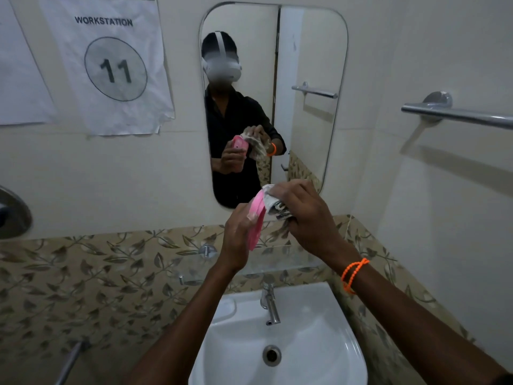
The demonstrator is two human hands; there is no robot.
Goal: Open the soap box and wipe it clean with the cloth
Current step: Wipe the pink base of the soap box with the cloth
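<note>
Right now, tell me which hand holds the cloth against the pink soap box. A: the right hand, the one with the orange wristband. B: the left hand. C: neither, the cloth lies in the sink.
A: the right hand, above the orange wristband, grips the cloth and presses it on the pink soap box, which the left hand holds.

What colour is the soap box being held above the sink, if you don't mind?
Pink; the soap box shows best in the head view, gripped by the left hand.
</note>
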